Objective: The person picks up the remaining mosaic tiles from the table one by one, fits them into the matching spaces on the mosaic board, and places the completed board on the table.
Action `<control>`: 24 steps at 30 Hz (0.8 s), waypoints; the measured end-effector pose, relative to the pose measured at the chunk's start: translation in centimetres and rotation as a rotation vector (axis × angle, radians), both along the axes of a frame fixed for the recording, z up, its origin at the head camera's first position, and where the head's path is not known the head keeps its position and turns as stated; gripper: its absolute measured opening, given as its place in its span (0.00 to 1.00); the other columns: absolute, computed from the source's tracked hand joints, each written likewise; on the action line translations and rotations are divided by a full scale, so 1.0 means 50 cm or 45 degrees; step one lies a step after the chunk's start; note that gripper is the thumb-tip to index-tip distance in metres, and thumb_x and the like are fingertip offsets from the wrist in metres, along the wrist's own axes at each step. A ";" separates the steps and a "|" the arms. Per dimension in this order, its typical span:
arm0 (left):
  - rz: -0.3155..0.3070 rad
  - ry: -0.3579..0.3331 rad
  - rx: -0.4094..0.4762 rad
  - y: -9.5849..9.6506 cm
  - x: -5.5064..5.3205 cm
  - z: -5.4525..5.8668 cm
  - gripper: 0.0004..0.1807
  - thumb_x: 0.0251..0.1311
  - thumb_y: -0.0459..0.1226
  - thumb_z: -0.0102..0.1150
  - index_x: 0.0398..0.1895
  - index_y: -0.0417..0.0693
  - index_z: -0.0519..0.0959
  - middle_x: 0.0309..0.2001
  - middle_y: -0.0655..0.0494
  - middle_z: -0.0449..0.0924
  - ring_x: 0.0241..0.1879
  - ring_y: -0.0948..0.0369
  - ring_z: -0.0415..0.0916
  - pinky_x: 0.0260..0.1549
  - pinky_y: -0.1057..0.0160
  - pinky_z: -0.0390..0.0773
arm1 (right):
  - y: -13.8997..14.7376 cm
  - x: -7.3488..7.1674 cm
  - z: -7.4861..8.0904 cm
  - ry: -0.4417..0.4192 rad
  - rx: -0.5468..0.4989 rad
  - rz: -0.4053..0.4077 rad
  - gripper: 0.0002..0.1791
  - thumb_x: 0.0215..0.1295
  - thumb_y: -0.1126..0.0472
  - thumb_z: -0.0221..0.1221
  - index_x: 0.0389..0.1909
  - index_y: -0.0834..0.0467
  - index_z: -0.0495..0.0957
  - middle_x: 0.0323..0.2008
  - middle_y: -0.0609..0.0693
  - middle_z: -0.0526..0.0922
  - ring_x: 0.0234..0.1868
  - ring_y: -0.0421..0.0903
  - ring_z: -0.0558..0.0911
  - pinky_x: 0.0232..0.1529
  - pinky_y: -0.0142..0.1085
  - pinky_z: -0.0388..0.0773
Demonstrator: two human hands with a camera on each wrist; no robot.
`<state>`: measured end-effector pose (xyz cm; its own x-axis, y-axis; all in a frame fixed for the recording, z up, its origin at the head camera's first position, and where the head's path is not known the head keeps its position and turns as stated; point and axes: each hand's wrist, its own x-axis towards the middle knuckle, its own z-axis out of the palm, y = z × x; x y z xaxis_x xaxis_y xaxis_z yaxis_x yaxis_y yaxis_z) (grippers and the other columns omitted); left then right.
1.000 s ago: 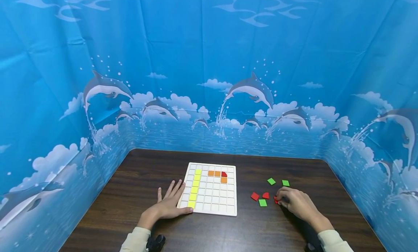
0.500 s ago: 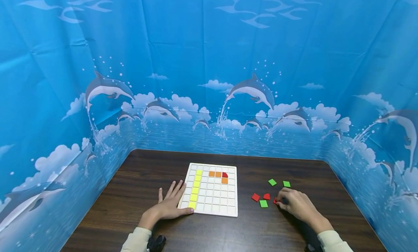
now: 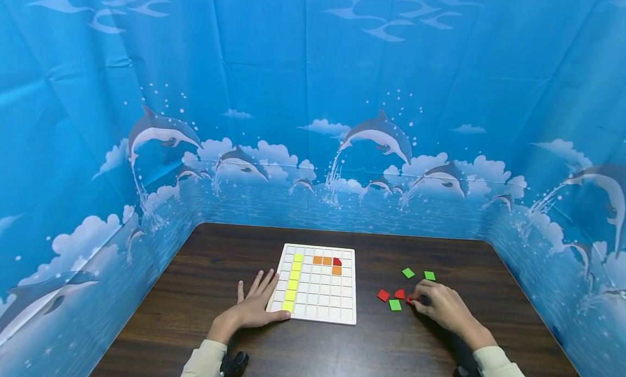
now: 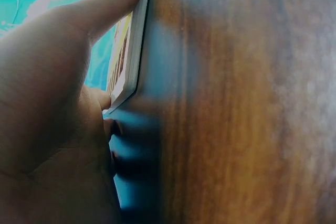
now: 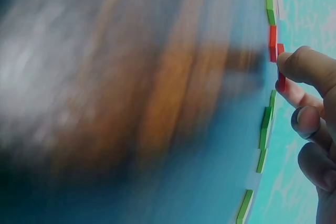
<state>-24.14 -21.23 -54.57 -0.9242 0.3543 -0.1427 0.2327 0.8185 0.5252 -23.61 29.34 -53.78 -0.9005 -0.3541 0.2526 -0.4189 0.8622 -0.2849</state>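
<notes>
My left hand (image 3: 253, 306) lies with fingers spread at the left side of a white gridded board (image 3: 320, 298); its thumb rests on the near left corner, along the board's edge (image 4: 135, 51) in the left wrist view. With thumb and index finger my right hand (image 3: 442, 303) pinches a small red tile (image 5: 282, 72), its other fingers curled loosely. In the right wrist view another red tile (image 5: 273, 43) shows right beside it. Left of that hand lie a red square tile (image 3: 383, 295), a red rounded-edge tile (image 3: 399, 294) and a green square tile (image 3: 395, 305).
Two more green tiles, one (image 3: 408, 272) and another (image 3: 429, 275), lie beyond the right hand on the dark wooden table (image 3: 381, 344). A yellow column (image 3: 292, 284), orange squares (image 3: 322, 261) and a red rounded tile (image 3: 337, 262) sit on the board. A dolphin-print curtain (image 3: 313, 121) surrounds the table.
The right hand has shifted slightly left with the red tile, which shows a little more beyond the fingertips. The left hand stays on the board's edge. The head view has shifted slightly.
</notes>
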 end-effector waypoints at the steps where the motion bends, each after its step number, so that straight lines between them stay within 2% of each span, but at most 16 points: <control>1: -0.004 0.009 0.017 -0.001 0.001 -0.002 0.64 0.60 0.73 0.61 0.89 0.52 0.45 0.89 0.46 0.39 0.87 0.39 0.28 0.69 0.18 0.17 | -0.002 0.000 0.000 0.015 -0.007 0.005 0.11 0.60 0.60 0.77 0.31 0.42 0.85 0.36 0.37 0.85 0.28 0.31 0.76 0.25 0.29 0.70; 4: -0.010 0.022 0.031 -0.001 0.001 -0.006 0.64 0.60 0.73 0.61 0.89 0.53 0.45 0.89 0.46 0.38 0.87 0.39 0.27 0.69 0.19 0.17 | -0.009 -0.002 0.001 0.064 -0.024 0.024 0.12 0.60 0.62 0.77 0.31 0.42 0.85 0.37 0.37 0.85 0.29 0.32 0.78 0.25 0.30 0.70; 5: 0.003 0.004 0.026 0.001 0.002 0.001 0.64 0.60 0.73 0.62 0.89 0.52 0.46 0.89 0.46 0.39 0.87 0.39 0.29 0.71 0.19 0.18 | -0.012 -0.002 0.002 0.071 -0.032 0.029 0.12 0.59 0.62 0.77 0.31 0.42 0.85 0.37 0.37 0.85 0.29 0.33 0.77 0.25 0.29 0.70; 10: 0.033 -0.035 -0.070 0.007 0.006 0.015 0.62 0.62 0.69 0.64 0.89 0.50 0.46 0.89 0.47 0.40 0.87 0.40 0.31 0.73 0.20 0.24 | -0.028 -0.009 0.003 0.112 -0.072 0.063 0.12 0.60 0.63 0.76 0.31 0.42 0.85 0.39 0.38 0.86 0.26 0.29 0.72 0.23 0.28 0.66; 14: 0.039 0.009 -0.087 -0.002 -0.010 -0.022 0.64 0.60 0.74 0.61 0.89 0.55 0.45 0.89 0.51 0.38 0.88 0.43 0.30 0.74 0.22 0.22 | -0.042 -0.014 0.006 0.119 -0.094 0.081 0.11 0.61 0.63 0.76 0.33 0.43 0.86 0.40 0.40 0.86 0.25 0.26 0.69 0.22 0.27 0.64; 17: 0.023 0.029 -0.034 -0.008 -0.016 -0.038 0.65 0.58 0.78 0.58 0.89 0.58 0.44 0.89 0.51 0.37 0.88 0.42 0.28 0.72 0.21 0.18 | -0.052 -0.016 0.010 0.118 -0.104 0.096 0.10 0.62 0.62 0.76 0.35 0.43 0.86 0.39 0.40 0.86 0.26 0.26 0.70 0.23 0.27 0.65; 21: -0.006 0.010 0.034 -0.004 -0.004 -0.013 0.65 0.59 0.75 0.59 0.89 0.55 0.45 0.89 0.47 0.38 0.87 0.39 0.28 0.69 0.19 0.16 | -0.069 -0.023 0.014 0.152 -0.124 0.127 0.10 0.62 0.62 0.76 0.35 0.44 0.87 0.39 0.39 0.87 0.28 0.29 0.74 0.25 0.27 0.68; 24: -0.005 0.011 0.022 -0.004 -0.006 -0.014 0.65 0.59 0.75 0.59 0.89 0.54 0.45 0.89 0.47 0.38 0.87 0.39 0.28 0.70 0.19 0.16 | -0.084 -0.029 0.019 0.171 -0.145 0.153 0.09 0.62 0.64 0.76 0.34 0.45 0.87 0.39 0.40 0.87 0.30 0.32 0.78 0.27 0.28 0.72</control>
